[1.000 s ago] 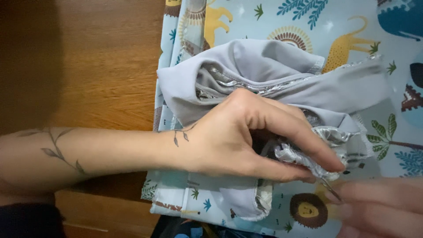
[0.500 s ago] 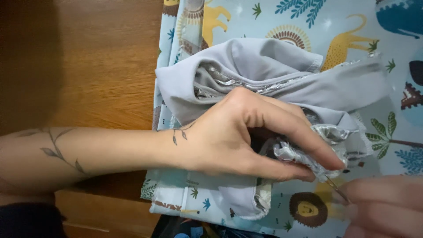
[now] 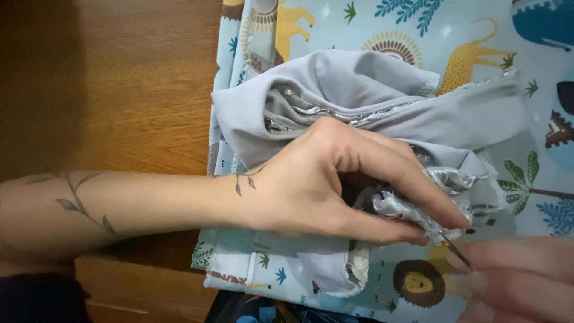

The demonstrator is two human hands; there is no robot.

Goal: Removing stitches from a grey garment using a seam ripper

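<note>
While bunched on the animal-print cloth (image 3: 382,24), the grey garment (image 3: 359,90) with its silvery trim (image 3: 412,209) sits pinched at one edge by the left hand (image 3: 323,179), fingers (image 3: 418,179) clamped on the trim. Just beside it, the blurred right hand (image 3: 520,281) holds a thin needle (image 3: 455,250), fingers together. Print cloth lies on the wooden counter (image 3: 131,90).

I see soft, even light and a dark shadow at upper left. My right hand (image 3: 520,281) is motion-blurred; the rest is sharp.
</note>
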